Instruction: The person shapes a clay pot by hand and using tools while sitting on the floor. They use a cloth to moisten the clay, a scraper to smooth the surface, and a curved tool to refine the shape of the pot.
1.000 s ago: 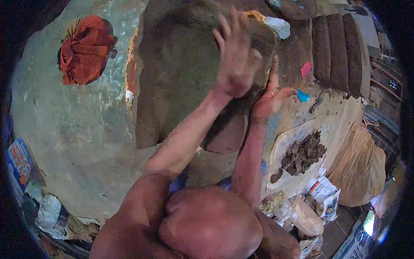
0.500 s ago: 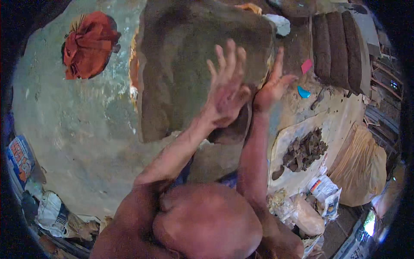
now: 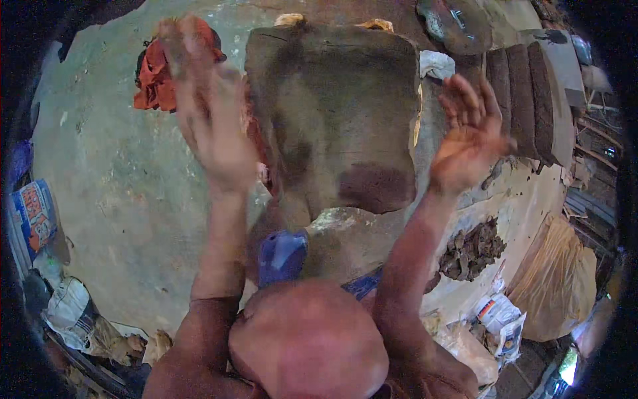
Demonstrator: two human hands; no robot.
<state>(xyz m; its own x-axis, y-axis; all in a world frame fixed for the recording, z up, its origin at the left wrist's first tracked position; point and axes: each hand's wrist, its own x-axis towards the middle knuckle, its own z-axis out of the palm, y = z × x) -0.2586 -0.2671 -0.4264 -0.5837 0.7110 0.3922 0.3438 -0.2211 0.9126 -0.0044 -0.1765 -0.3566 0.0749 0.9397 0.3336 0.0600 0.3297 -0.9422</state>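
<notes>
Clay-like slab (image 3: 345, 113), dark and broad, is seen laid nearly flat over a worn greenish surface (image 3: 106, 199), between two raised hands. At left, a red cloth (image 3: 156, 76) is partly hidden by the left hand (image 3: 219, 126), its fingers stretched out but too blurred for their spacing to be told. At centre, the slab is judged heavy, soft and limp, easily torn if pinched at a corner; support would best be given by flat palms under both side edges. At right, the right hand (image 3: 468, 136) is held beside the slab, fingers half curled and slightly apart, near a white bundle (image 3: 436, 64).
</notes>
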